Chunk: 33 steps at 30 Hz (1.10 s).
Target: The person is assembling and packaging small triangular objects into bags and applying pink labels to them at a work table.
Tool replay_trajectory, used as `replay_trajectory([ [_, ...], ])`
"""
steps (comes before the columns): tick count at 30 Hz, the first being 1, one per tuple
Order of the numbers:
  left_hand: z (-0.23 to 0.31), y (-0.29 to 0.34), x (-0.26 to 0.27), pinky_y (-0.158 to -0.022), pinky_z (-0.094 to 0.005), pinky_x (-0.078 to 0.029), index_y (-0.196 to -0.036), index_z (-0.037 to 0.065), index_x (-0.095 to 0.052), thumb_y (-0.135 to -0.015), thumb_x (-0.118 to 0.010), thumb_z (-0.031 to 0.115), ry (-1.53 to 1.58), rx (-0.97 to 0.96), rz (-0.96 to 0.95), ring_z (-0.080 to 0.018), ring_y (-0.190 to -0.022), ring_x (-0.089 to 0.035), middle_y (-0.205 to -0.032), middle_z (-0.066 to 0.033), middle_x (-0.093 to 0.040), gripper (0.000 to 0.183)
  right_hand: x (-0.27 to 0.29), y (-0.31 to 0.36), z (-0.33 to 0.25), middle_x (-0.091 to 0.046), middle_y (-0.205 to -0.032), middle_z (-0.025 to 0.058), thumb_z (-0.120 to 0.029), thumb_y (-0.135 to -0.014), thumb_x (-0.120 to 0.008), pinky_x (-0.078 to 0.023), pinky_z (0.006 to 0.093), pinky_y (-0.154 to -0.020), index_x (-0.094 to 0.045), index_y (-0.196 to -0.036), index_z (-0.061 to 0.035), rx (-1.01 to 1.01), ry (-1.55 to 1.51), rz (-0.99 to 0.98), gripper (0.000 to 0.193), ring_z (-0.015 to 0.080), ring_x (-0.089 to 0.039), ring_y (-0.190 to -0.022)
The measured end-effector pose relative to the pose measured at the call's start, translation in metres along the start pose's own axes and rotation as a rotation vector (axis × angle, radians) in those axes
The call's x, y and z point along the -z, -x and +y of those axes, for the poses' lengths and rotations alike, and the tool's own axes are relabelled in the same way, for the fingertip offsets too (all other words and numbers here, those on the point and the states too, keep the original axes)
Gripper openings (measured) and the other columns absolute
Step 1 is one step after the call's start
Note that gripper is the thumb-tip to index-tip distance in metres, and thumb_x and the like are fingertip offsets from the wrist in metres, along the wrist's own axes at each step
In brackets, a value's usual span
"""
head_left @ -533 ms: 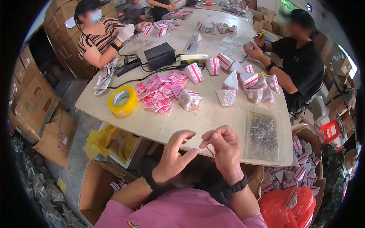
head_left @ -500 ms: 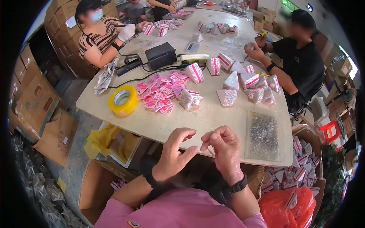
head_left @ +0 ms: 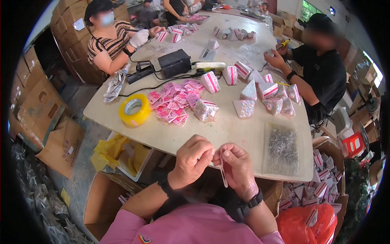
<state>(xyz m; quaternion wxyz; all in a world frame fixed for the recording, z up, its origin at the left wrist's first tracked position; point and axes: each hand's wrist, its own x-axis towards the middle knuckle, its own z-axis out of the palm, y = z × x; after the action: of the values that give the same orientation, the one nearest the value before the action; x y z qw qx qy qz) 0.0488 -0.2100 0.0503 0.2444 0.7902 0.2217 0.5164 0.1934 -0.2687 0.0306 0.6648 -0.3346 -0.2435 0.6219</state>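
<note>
At the table [head_left: 248,137], my right hand [head_left: 237,167] pinches a pale strip [head_left: 224,175] high, so it dangles; my left hand [head_left: 191,159] curls, whether gripping I can't tell.

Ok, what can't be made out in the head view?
All in the head view:
Left hand: its curled shape hides whether it holds anything.
Pale strip: upper end hidden by the right hand.
Silvery bits: too small and tangled to count.
Red bag: cut off by the lower edge.
</note>
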Motion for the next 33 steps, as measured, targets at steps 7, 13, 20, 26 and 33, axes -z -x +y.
replay_trajectory([
  [7, -0.002, 0.001, 0.004, -0.064, -0.0344, -0.048, -0.090, 0.002, -0.059, -0.078, -0.065, 0.002, 0.036, -0.053, -0.070, -0.0270, -0.072, -0.059, -0.082, -0.0111, -0.059, 0.013, -0.003, 0.007, -0.005, -0.051, -0.065, 0.0021, -0.009, -0.092, -0.057, -0.048, 0.0283, -0.061, -0.057, -0.085, -0.0034, 0.031, 0.020, -0.020, 0.009, 0.0096, -0.045, -0.053],
  [13, -0.004, -0.012, 0.016, -0.094, -0.0386, -0.043, -0.121, 0.000, -0.054, -0.087, -0.063, 0.028, 0.244, 0.024, -0.297, -0.0303, -0.107, -0.056, -0.118, -0.0157, -0.057, 0.045, -0.005, 0.012, -0.006, -0.050, -0.060, 0.0016, -0.005, -0.090, -0.057, -0.043, 0.0272, -0.056, -0.058, -0.079, -0.0015, -0.069, 0.108, -0.061, 0.012, 0.0093, -0.042, -0.050],
  [20, -0.001, -0.015, 0.033, -0.092, -0.0409, -0.044, -0.124, 0.002, -0.053, -0.087, -0.063, 0.028, 0.117, -0.014, -0.640, -0.0337, -0.105, -0.056, -0.114, -0.0165, -0.059, 0.046, -0.007, 0.021, -0.011, -0.050, -0.059, 0.0016, -0.004, -0.089, -0.058, -0.041, 0.0270, -0.054, -0.059, -0.077, -0.0009, -0.151, 0.079, -0.030, 0.012, 0.0095, -0.041, -0.049],
  [26, 0.002, -0.008, 0.038, -0.067, -0.0393, -0.048, -0.091, 0.004, -0.059, -0.084, -0.065, 0.018, -0.132, -0.217, -0.550, -0.0297, -0.077, -0.058, -0.081, -0.0097, -0.058, 0.017, -0.001, 0.020, -0.006, -0.050, -0.059, 0.0017, -0.002, -0.089, -0.057, -0.043, 0.0286, -0.056, -0.058, -0.079, -0.0007, -0.200, 0.019, -0.105, 0.010, 0.0103, -0.043, -0.049],
  [33, -0.004, 0.006, 0.028, -0.060, -0.0395, -0.045, -0.078, 0.004, -0.055, -0.084, -0.063, 0.013, -0.021, -0.048, -0.510, -0.0309, -0.067, -0.055, -0.070, -0.0107, -0.053, 0.014, -0.005, 0.023, -0.014, -0.059, -0.085, 0.0047, -0.002, -0.088, -0.059, -0.046, 0.0240, -0.061, -0.050, -0.107, 0.0002, -0.170, 0.344, -0.179, 0.021, 0.0100, -0.056, -0.068],
])
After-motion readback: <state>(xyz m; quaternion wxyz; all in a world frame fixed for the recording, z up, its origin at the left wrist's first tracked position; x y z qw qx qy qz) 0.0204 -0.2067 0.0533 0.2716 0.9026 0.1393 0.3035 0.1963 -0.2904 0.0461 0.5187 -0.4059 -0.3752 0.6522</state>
